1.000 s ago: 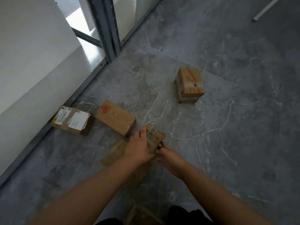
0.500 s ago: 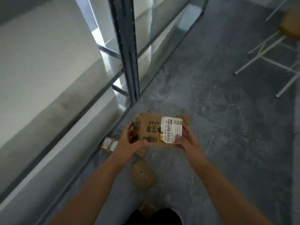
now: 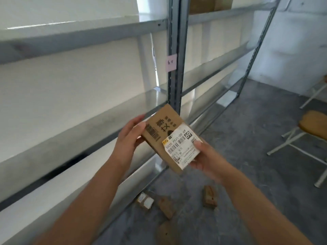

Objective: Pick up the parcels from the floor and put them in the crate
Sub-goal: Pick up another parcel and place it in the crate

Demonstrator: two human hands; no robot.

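A small labelled cardboard parcel (image 3: 159, 128) is held up off the floor (image 3: 247, 174), gripped at opposite ends by the left hand (image 3: 129, 140) and right hand (image 3: 210, 161), beside metal shelving (image 3: 174, 50). Carrying is judged under way; no crate is seen, so one must be found next. Other parcels (image 3: 209, 196) lie below.

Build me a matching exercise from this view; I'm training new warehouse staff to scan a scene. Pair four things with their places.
Things: 1. labelled parcel; 2. pink note; 3. stool; 4. small brown parcel.
Places: A. stuck on the rack upright; B. lying on the grey floor; C. gripped by left hand and right hand; D. standing at the far right.
Pairs: 1-C, 2-A, 3-D, 4-B.
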